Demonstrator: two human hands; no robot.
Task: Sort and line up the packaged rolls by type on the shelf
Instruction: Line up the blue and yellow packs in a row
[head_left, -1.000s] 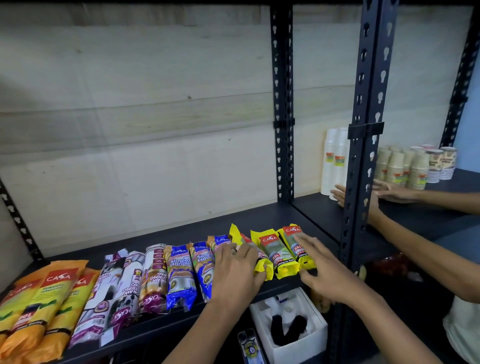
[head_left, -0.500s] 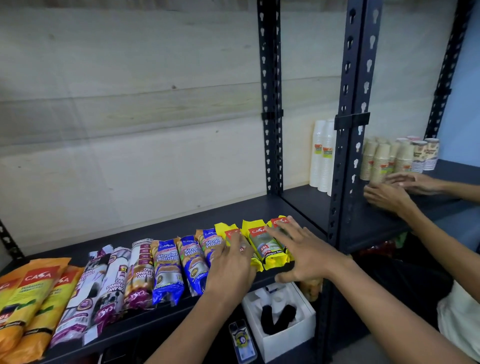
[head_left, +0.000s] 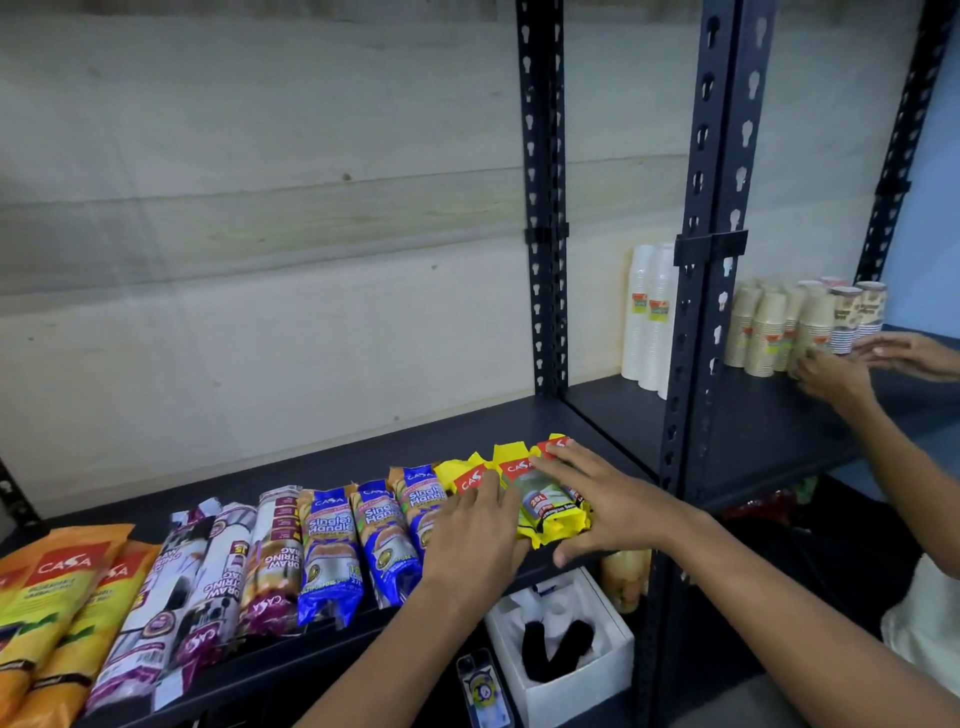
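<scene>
Currently, the packaged rolls lie side by side along the front edge of the dark shelf (head_left: 332, 457), grouped by type: orange packs (head_left: 49, 597) at the far left, then white-and-purple drawstring packs (head_left: 218, 571), blue packs (head_left: 358, 540), and yellow packs (head_left: 540, 499) at the right end. Left hand (head_left: 475, 530) — palm down, fingers together and extended — rests flat across the boundary between the blue and yellow packs, gripping nothing. Right hand (head_left: 602, 499) lies over the rightmost yellow packs with fingers spread apart and thumb at the shelf's front lip; it presses rather than clamps. On the adjoining shelf to the right stand paper cup stacks (head_left: 769, 332) and white cup stacks (head_left: 649, 317) — another person's hands (head_left: 841, 369) reach toward the paper cups. Below the shelf sits a white foam box (head_left: 566, 644).
</scene>
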